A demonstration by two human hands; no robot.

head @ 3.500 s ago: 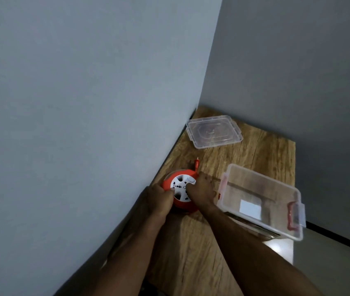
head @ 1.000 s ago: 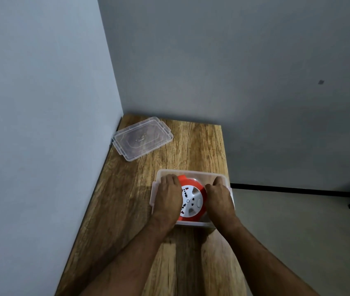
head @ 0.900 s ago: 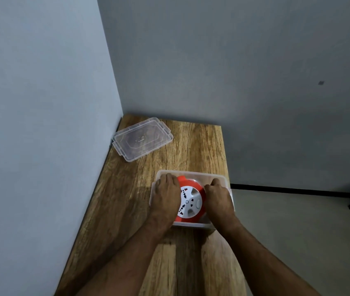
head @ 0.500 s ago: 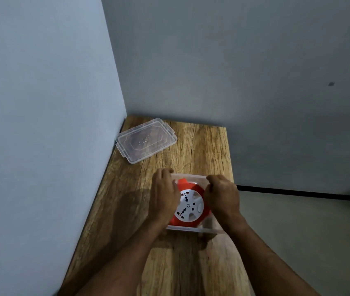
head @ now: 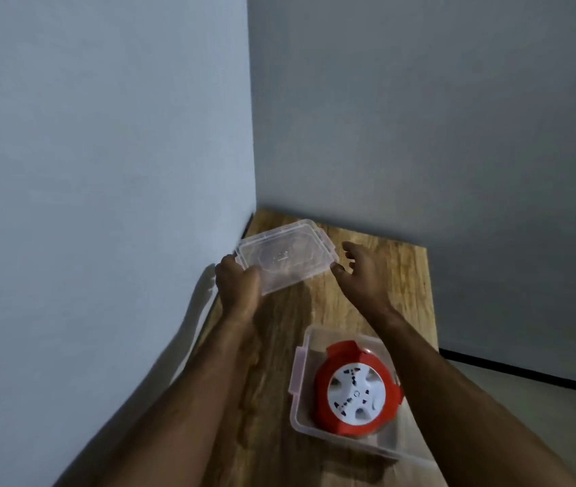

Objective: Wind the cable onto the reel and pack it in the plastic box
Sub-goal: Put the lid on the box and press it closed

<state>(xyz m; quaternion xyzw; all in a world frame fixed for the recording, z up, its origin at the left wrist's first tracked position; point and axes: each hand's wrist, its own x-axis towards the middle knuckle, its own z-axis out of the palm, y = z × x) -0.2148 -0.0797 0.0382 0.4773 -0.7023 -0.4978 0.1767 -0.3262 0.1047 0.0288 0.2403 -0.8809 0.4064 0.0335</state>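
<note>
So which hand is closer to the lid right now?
Left. The left hand grips the lid at its near-left corner; the right hand is open beside its right edge.

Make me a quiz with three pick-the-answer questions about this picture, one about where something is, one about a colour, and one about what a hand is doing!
1. Where is the reel?
A. inside the plastic box
B. on the floor
C. on top of the lid

2. What colour is the reel's outer rim?
A. blue
B. red
C. green

3. What is the left hand doing?
A. resting in the box
B. pressing on the reel
C. gripping the lid's near corner

Answers: 1 A, the reel lies within the box's clear walls. 2 B, a red rim surrounds its white socket face. 3 C, its fingers close on the lid, while the right hand is open beside it.
</note>
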